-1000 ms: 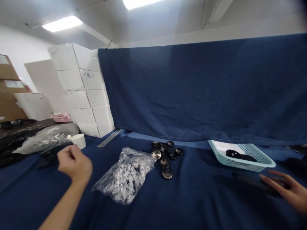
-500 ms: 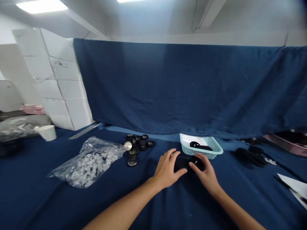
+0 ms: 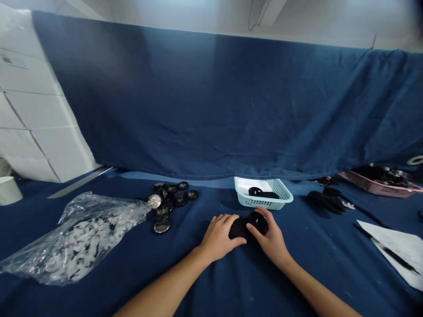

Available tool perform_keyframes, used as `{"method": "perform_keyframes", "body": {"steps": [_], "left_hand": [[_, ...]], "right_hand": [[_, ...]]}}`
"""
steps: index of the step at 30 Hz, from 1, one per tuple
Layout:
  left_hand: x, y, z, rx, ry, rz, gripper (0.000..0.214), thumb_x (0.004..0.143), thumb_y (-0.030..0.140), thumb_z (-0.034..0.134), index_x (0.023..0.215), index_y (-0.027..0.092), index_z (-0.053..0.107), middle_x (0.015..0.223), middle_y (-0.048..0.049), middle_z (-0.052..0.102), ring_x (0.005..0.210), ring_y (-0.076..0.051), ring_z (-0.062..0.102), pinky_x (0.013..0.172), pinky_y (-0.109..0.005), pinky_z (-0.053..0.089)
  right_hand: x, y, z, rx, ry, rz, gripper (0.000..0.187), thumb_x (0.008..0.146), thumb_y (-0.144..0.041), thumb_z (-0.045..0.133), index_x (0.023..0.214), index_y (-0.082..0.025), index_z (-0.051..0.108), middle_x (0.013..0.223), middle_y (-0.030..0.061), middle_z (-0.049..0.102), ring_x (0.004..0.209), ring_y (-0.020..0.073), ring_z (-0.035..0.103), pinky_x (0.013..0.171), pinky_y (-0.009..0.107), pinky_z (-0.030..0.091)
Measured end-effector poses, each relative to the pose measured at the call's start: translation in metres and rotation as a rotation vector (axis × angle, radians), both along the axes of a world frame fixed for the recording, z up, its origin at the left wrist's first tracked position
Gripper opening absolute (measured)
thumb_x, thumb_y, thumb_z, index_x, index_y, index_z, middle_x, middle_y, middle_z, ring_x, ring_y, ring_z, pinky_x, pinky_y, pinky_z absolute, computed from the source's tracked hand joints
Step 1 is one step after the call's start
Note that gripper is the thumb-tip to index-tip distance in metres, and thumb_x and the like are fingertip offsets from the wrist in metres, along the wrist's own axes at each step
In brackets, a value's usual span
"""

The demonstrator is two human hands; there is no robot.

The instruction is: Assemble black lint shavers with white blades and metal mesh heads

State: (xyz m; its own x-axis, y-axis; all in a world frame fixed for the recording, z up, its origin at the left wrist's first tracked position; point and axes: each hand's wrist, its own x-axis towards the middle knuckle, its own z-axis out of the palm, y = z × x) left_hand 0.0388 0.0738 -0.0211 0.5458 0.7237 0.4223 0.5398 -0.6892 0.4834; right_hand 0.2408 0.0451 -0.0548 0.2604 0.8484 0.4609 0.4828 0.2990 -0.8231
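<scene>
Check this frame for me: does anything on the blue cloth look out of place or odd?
One thing stands out: a silver-faced disc sits tilted at the edge of the heap of dark round discs. It is the only bright one, and it leans on its neighbours instead of lying flat.

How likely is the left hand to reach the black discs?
Probably yes: the left hand sits near the black discs with only blue cloth between, and the plastic bag lies beyond them. It would first have to release the black object it holds with the right hand.
</scene>
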Motion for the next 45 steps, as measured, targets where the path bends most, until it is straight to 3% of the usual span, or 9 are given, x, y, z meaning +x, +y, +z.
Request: {"method": "perform_keyframes", "body": {"steps": [6, 11, 16, 20, 22, 24, 29, 36, 45], "left_hand": [[-0.004, -0.008, 0.006, 0.012, -0.072, -0.109, 0.045, 0.081, 0.055, 0.07, 0.111, 0.022, 0.062, 0.091, -0.0013, 0.073, 0.084, -0.021, 0.066, 0.085, -0.037, 0.044], [-0.001, -0.012, 0.004, 0.036, -0.12, -0.13, 0.017, 0.09, 0.038, 0.061, 0.097, 0.023, 0.066, 0.074, 0.0005, 0.07, 0.072, -0.018, 0.065, 0.079, -0.035, 0.044], [-0.002, -0.006, 0.0, 0.007, -0.226, 0.053, 0.015, 0.09, 0.028, 0.056, 0.102, 0.021, 0.059, 0.085, -0.0037, 0.067, 0.07, -0.018, 0.062, 0.079, -0.037, 0.047], [-0.003, 0.002, -0.003, -0.056, -0.253, 0.131, 0.058, 0.073, 0.043, 0.077, 0.12, 0.021, 0.05, 0.119, -0.011, 0.06, 0.099, -0.026, 0.062, 0.088, -0.042, 0.049], [-0.002, 0.005, -0.004, -0.094, -0.228, 0.125, 0.073, 0.066, 0.047, 0.081, 0.126, 0.023, 0.049, 0.122, -0.0109, 0.061, 0.106, -0.03, 0.06, 0.093, -0.049, 0.047], [-0.001, 0.006, -0.005, -0.12, -0.203, 0.109, 0.066, 0.067, 0.045, 0.082, 0.123, 0.025, 0.053, 0.114, -0.0089, 0.065, 0.106, -0.033, 0.06, 0.093, -0.052, 0.046], [-0.001, 0.002, -0.001, -0.101, -0.218, 0.024, 0.058, 0.07, 0.033, 0.082, 0.121, 0.025, 0.054, 0.116, -0.0051, 0.067, 0.107, -0.028, 0.061, 0.095, -0.045, 0.049], [-0.003, -0.004, 0.003, 0.009, -0.258, -0.036, 0.063, 0.078, 0.033, 0.077, 0.133, 0.024, 0.047, 0.127, -0.0079, 0.061, 0.115, -0.027, 0.056, 0.103, -0.044, 0.046], [-0.003, -0.012, 0.006, 0.238, -0.316, -0.137, 0.062, 0.085, 0.035, 0.07, 0.14, 0.022, 0.042, 0.131, -0.0115, 0.059, 0.117, -0.027, 0.055, 0.101, -0.045, 0.049]], "right_hand": [[0.004, 0.0, -0.005, -0.096, -0.01, -0.134, 0.065, 0.075, -0.052, 0.072, 0.128, -0.021, 0.049, 0.113, 0.0127, 0.059, 0.1, 0.0324, 0.062, 0.094, 0.058, 0.046], [0.002, -0.004, -0.001, -0.121, 0.038, 0.009, 0.056, 0.079, -0.05, 0.069, 0.125, -0.024, 0.051, 0.103, 0.007, 0.065, 0.094, 0.0261, 0.068, 0.088, 0.044, 0.055], [0.0, -0.007, 0.002, -0.115, 0.052, 0.127, 0.041, 0.082, -0.044, 0.068, 0.115, -0.022, 0.058, 0.099, 0.0066, 0.069, 0.094, 0.0251, 0.07, 0.089, 0.042, 0.056], [-0.003, -0.011, 0.005, -0.133, 0.047, 0.219, 0.032, 0.081, -0.042, 0.07, 0.106, -0.022, 0.064, 0.097, 0.0069, 0.071, 0.095, 0.0258, 0.069, 0.09, 0.042, 0.056], [-0.004, -0.014, 0.008, -0.134, 0.046, 0.248, 0.03, 0.082, -0.042, 0.069, 0.104, -0.023, 0.065, 0.101, 0.0074, 0.071, 0.098, 0.0262, 0.069, 0.092, 0.042, 0.055], [-0.005, -0.016, 0.01, -0.132, 0.042, 0.257, 0.028, 0.083, -0.042, 0.069, 0.103, -0.023, 0.067, 0.104, 0.0077, 0.071, 0.1, 0.0269, 0.067, 0.095, 0.044, 0.053], [-0.004, -0.014, 0.012, -0.148, 0.073, 0.201, 0.028, 0.086, -0.044, 0.065, 0.105, -0.023, 0.066, 0.105, 0.0081, 0.069, 0.101, 0.0275, 0.065, 0.096, 0.045, 0.049], [-0.003, -0.014, 0.017, -0.274, 0.163, 0.295, 0.034, 0.089, -0.051, 0.057, 0.105, -0.021, 0.065, 0.079, 0.0028, 0.069, 0.062, 0.0183, 0.062, 0.054, 0.029, 0.049], [-0.002, -0.022, 0.027, -0.292, 0.167, 0.477, 0.029, 0.09, -0.047, 0.059, 0.106, -0.023, 0.064, 0.096, 0.0042, 0.071, 0.089, 0.0245, 0.066, 0.079, 0.035, 0.053]]}}
